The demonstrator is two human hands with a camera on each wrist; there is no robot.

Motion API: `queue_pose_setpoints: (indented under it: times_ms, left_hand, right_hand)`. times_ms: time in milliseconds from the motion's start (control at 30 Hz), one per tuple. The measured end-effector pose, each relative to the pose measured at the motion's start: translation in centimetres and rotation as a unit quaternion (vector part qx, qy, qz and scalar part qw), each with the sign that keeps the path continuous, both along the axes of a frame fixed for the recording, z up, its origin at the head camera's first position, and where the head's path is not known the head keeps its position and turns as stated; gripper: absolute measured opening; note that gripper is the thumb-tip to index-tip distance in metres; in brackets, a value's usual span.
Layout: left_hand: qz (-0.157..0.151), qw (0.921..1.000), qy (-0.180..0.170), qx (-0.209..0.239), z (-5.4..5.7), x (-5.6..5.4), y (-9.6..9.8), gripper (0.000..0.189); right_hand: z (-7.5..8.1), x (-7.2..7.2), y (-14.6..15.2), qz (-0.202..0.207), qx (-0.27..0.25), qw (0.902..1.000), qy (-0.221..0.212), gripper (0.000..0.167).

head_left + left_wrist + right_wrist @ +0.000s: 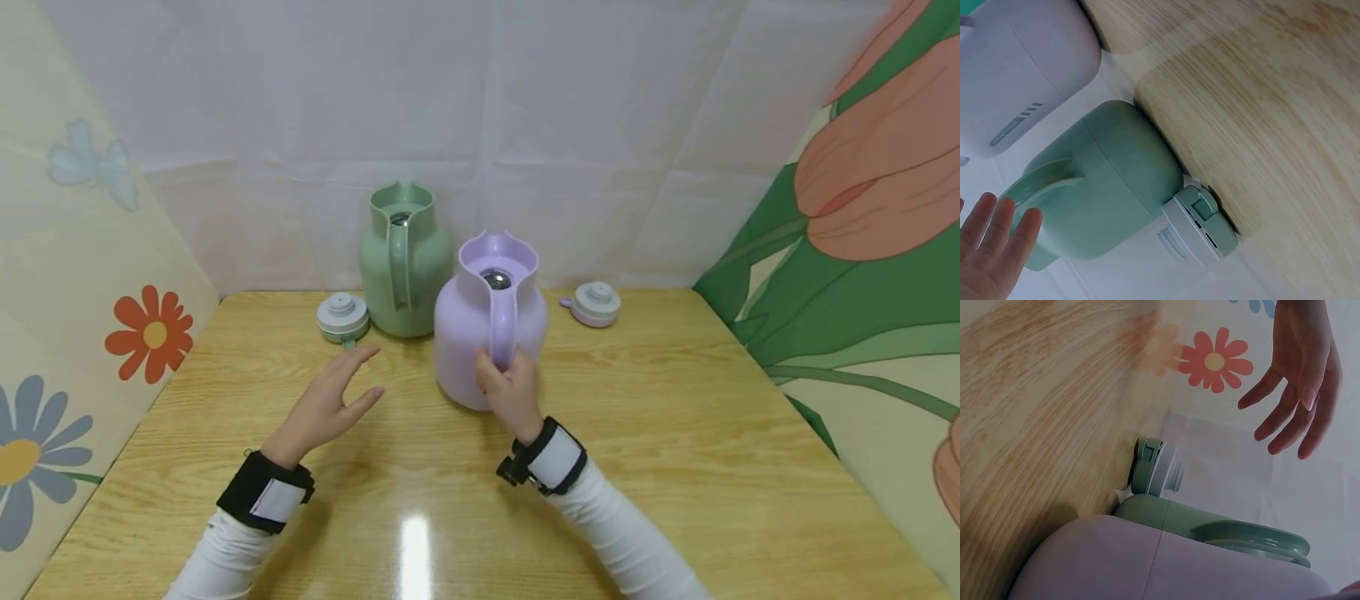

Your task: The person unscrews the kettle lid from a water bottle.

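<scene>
My right hand grips the lower part of the handle of a purple thermos jug, whose top has no lid on it. Behind it and to the left stands a green thermos jug, also lidless, with its handle facing me. My left hand hovers over the table in front of the green jug, fingers loosely extended and holding nothing. In the left wrist view its fingers overlap the green jug's handle. The right wrist view shows the purple jug's side up close.
A green-and-grey lid lies upside down left of the green jug. A purple-and-grey lid lies at the table's back right. White cloth hangs behind the wooden table, and flower-printed panels flank it.
</scene>
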State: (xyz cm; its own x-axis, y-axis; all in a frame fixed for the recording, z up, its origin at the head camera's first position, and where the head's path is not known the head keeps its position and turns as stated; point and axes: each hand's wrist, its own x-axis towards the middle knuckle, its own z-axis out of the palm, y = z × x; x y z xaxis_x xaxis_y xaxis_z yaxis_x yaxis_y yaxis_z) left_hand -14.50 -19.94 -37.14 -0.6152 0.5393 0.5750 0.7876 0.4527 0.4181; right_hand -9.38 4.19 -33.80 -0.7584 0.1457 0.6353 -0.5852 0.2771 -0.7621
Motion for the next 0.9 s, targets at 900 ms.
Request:
queue_pose_setpoints:
  times_ms: [900]
  left_hand:
    - [0.001, 1.0, 0.002, 0.003, -0.4, -0.4, 0.1, 0.054]
  right_hand:
    - [0.5, -3.8, 2.0, -0.014, -0.015, 0.9994, -0.027, 0.025]
